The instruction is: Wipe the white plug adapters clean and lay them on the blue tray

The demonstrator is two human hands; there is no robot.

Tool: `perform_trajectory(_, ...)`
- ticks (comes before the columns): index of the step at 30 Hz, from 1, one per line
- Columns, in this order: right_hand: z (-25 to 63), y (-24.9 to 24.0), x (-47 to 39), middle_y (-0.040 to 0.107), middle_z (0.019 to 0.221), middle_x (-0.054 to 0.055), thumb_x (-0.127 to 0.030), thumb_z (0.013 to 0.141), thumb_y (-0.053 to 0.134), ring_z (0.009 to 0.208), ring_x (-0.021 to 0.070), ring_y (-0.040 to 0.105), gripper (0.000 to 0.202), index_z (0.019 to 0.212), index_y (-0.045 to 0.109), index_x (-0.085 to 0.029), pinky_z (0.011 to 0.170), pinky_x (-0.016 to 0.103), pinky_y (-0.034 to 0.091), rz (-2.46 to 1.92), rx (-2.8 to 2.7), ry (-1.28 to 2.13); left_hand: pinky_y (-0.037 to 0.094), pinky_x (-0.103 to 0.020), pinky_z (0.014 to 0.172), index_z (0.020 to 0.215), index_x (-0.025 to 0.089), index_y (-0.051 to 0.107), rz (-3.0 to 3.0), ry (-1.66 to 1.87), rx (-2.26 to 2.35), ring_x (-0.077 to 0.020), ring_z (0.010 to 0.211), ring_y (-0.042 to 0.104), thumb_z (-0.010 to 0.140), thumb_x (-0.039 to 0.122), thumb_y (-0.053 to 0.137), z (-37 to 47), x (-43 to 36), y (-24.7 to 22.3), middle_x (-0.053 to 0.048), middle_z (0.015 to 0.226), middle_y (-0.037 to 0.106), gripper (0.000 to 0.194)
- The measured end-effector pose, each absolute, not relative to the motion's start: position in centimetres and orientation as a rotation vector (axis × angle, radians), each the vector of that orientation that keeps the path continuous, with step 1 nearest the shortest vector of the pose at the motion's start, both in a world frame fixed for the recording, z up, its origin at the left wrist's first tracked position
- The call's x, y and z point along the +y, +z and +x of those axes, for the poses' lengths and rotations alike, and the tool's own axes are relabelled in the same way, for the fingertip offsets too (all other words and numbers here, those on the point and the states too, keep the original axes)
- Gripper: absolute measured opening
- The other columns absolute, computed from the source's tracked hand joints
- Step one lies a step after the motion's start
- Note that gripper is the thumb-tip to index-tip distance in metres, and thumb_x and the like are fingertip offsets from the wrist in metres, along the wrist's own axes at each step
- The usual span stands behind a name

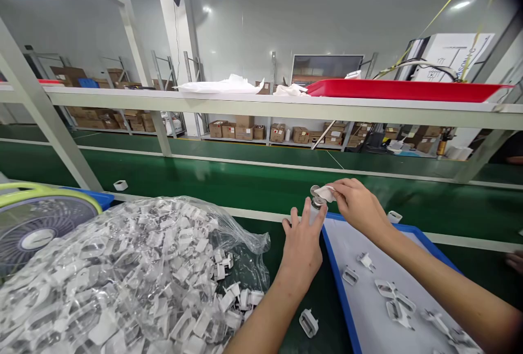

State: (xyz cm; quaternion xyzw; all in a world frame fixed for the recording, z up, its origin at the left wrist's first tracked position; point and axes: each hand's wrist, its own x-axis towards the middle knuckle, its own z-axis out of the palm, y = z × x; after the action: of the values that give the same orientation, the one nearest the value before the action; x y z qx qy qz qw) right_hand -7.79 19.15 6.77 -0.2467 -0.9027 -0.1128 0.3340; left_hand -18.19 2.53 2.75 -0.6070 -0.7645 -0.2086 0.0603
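White cloth (326, 193) sits pinched between the thumb and fingers of the right hand (359, 204), its loose end at the metal top of a small bottle (313, 213). The left hand's (303, 250) thumb and forefinger flank the bottle, near a blue-rimmed tray (342, 295).

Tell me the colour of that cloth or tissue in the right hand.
The cloth or tissue is white; the head view shows it best.
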Motion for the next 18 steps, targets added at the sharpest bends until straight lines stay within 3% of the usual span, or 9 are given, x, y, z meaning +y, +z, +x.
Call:
perform_trajectory(2, -7.8, 7.0, 19.3, 0.068, 0.109, 0.005, -0.02, 0.101, 0.061, 0.099, 0.018, 0.065, 0.011, 0.108, 0.068, -0.018, 0.078, 0.032, 0.058, -0.674, -2.316, -0.302, 0.046, -0.065, 0.103, 0.161, 0.027, 0.029, -1.844, -0.691, -2.324, -0.0445, 0.138, 0.041, 0.074, -0.007, 0.049, -17.8, 1.4, 3.1, -0.012, 0.171, 0.026, 0.095)
perform_trajectory(4, -7.8, 7.0, 19.2, 0.067, 0.112, 0.006, -0.019, 0.101, 0.06, 0.103, 0.0199, 0.064, 0.015, 0.113, 0.067, -0.018, 0.082, 0.036, 0.058, -0.687, -2.29, -0.313, 0.048, -0.059, 0.103, 0.151, 0.019, 0.046, -1.873, -0.809, -2.32, -0.0399, 0.134, 0.046, 0.078, -0.004, 0.047, -17.4, 0.0, 3.2, -0.015, 0.162, 0.042, 0.076)
perform_trajectory(7, -7.8, 6.6, 18.6, 0.066, 0.115, 0.006, -0.016, 0.1, 0.06, 0.107, 0.0204, 0.063, 0.017, 0.115, 0.067, -0.019, 0.087, 0.038, 0.057, -0.602, -2.377, -0.309, 0.053, -0.048, 0.095, 0.123, 0.017, 0.067, -1.972, -0.961, -2.335, -0.03, 0.111, 0.061, 0.087, -0.001, 0.042, -16.7, -2.6, 2.6, -0.012, 0.12, 0.071, 0.047)
perform_trajectory(9, -7.9, 6.1, 18.1, 0.067, 0.113, 0.005, -0.012, 0.098, 0.06, 0.105, 0.0195, 0.064, 0.017, 0.111, 0.068, -0.019, 0.088, 0.037, 0.057, -0.507, -2.483, -0.281, 0.055, -0.039, 0.082, 0.105, 0.017, 0.073, -2.038, -0.952, -2.381, -0.0266, 0.096, 0.065, 0.089, -0.001, 0.04, -16.5, -4.2, 1.4, -0.01, 0.095, 0.073, 0.04)
perform_trajectory(12, -7.7, 5.3, 17.5, 0.067, 0.114, 0.005, -0.01, 0.098, 0.06, 0.105, 0.0192, 0.064, 0.018, 0.111, 0.068, -0.019, 0.087, 0.036, 0.057, -0.428, -2.571, -0.209, 0.05, -0.03, 0.064, 0.083, 0.016, 0.074, -2.085, -0.885, -2.441, -0.0245, 0.082, 0.067, 0.088, -0.001, 0.046, -16.5, -6.2, -1.2, -0.01, 0.078, 0.072, 0.033)
perform_trajectory(18, -6.7, 5.3, 18.7, 0.069, 0.111, 0.005, -0.022, 0.102, 0.059, 0.097, 0.0169, 0.067, 0.012, 0.109, 0.069, -0.018, 0.081, 0.033, 0.059, -0.554, -2.474, -0.033, 0.048, -0.023, 0.059, 0.077, 0.02, 0.075, -1.996, -1.131, -2.408, -0.0191, 0.069, 0.068, 0.082, 0.003, 0.06, -17.2, -8.3, -6.6, -0.005, 0.07, 0.074, 0.023)
